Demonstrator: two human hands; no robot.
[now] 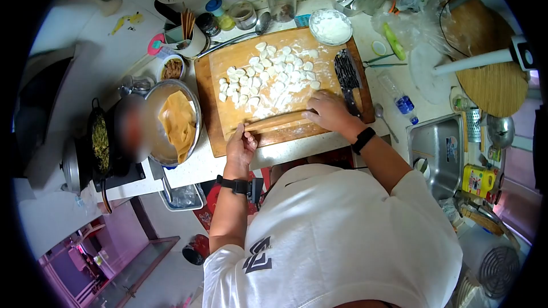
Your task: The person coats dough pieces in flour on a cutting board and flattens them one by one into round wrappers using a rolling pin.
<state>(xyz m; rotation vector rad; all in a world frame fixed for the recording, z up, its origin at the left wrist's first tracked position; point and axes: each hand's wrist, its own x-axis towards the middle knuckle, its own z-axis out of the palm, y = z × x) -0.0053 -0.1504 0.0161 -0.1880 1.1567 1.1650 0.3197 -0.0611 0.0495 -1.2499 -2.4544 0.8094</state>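
A wooden rolling pin (278,120) lies crosswise near the front edge of the wooden board (220,145). My left hand (242,141) has its fingers closed about the pin's left end. At the other end, my right hand (330,110) is palm down with its fingers curled over the wood. Beyond the pin, many small white dough pieces (264,68) are spread over the board among loose flour. A cleaver (347,80) with a black handle and a flour-smeared blade lies just beyond my right hand. Whether dough lies under the pin is hidden.
A bowl of flour (331,27) rests at the board's back corner. On the left are a metal basin (197,120) with a tan sheet in it and a black pan (100,142) of green food. To the right are a bottle (404,105), spoon (387,122) and sink (436,154).
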